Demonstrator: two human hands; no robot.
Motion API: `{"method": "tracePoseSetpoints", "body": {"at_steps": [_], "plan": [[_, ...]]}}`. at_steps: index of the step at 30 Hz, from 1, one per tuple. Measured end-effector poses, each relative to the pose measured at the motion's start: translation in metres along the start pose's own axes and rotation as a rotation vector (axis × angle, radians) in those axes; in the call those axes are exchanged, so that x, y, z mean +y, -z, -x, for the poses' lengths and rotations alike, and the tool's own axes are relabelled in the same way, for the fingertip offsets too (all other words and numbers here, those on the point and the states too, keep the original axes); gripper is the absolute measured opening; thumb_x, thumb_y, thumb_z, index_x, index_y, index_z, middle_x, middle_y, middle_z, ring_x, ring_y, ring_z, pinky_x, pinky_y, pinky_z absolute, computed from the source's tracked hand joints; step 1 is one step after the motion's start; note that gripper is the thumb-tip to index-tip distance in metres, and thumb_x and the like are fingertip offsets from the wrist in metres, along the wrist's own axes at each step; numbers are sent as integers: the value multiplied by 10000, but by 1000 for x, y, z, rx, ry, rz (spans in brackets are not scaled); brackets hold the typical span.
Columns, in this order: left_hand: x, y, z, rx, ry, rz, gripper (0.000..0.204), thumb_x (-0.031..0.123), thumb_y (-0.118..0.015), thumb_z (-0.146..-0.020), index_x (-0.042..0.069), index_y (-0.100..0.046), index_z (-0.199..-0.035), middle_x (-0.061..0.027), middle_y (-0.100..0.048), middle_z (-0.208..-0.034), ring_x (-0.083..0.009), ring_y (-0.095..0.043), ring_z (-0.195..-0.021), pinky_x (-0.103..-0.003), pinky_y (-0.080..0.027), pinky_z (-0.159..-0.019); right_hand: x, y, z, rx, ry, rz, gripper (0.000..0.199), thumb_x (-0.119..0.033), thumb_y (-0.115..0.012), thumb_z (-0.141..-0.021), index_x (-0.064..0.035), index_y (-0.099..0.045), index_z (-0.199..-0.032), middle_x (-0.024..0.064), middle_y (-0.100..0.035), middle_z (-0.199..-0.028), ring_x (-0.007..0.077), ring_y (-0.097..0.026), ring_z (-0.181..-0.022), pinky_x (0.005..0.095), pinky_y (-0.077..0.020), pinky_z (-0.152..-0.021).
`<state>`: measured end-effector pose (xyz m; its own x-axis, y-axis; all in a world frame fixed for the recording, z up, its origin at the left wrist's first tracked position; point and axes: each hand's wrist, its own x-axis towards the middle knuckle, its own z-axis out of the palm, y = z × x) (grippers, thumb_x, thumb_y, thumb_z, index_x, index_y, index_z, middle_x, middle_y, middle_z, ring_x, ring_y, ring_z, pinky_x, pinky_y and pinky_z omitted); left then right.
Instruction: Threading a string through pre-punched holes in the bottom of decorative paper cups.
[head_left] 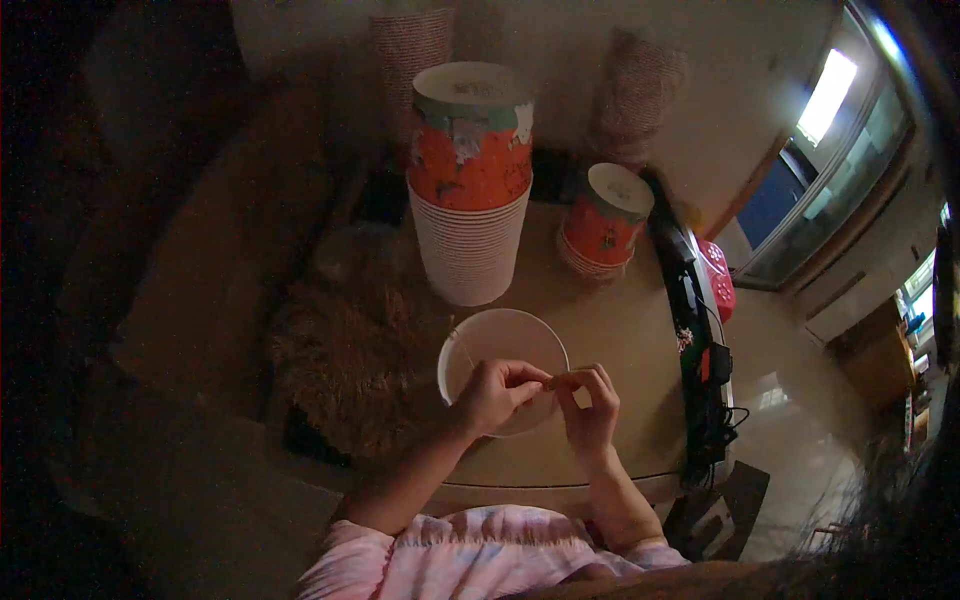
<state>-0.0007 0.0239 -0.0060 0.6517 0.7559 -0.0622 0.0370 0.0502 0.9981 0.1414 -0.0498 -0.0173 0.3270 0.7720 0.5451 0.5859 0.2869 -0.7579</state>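
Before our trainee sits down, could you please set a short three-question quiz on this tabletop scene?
1. True or false: the taller tub stack stands to the left of the shorter tub stack.

2. Which lies to the left of the open white tub? A) the black cable B) the brown fibrous pile C) the shorter tub stack

3. Over which side of the open white tub do the left hand and right hand come together?

Key: 1. True. 2. B. 3. Its right side.
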Motion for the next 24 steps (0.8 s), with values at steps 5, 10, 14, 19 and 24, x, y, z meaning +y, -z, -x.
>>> {"method": "tracePoseSetpoints", "body": {"at_steps": [5, 10, 14, 19, 24], "plan": [[13, 2, 5, 18, 50, 15, 116, 53, -609, -814, -9, -661, -898, -7, -633, -725, -48, -538, -625, -203, -445, -568, -10, -1, -2, 10, 33, 5, 128, 75, -638, -697, -17, -600, -777, 72, -562, -746, 161, -534, -669, 259, -435, -617], [16, 1, 3, 45, 65, -46, 113, 71, -619, -809, -4, -663, -882, -20, -643, -735, -55, -562, -647, -204, -460, -589, -9, 2, -2, -12, 50, 48, 99, 62, -627, -729, -10, -601, -793, 70, -575, -766, 155, -535, -673, 258, -439, -616], [-1, 5, -2, 89, -13, -73, 114, 94, -627, -804, -2, -663, -855, -34, -654, -749, -74, -587, -675, -229, -480, -626, -16, 3, -7, -106, -147, -179, 81, 20, -626, -763, -16, -615, -834, 55, -606, -801, 122, -525, -676, 245, -433, -617], [-2, 5, -4, 60, -29, -71, 118, 103, -625, -803, 0, -661, -849, -50, -663, -773, -90, -605, -707, -244, -487, -657, -8, 7, -4, -203, -198, -139, 107, 0, -625, -773, -26, -629, -877, 36, -622, -794, 96, -520, -672, 224, -426, -620], [-6, 8, 1, 87, -77, -156, 114, 98, -616, -806, 2, -654, -854, -53, -661, -779, -92, -608, -719, -244, -487, -662, 3, 1, 1, -210, -165, -120, 132, 13, -648, -763, -54, -634, -876, 6, -624, -786, 86, -524, -642, 231, -438, -569]]}}
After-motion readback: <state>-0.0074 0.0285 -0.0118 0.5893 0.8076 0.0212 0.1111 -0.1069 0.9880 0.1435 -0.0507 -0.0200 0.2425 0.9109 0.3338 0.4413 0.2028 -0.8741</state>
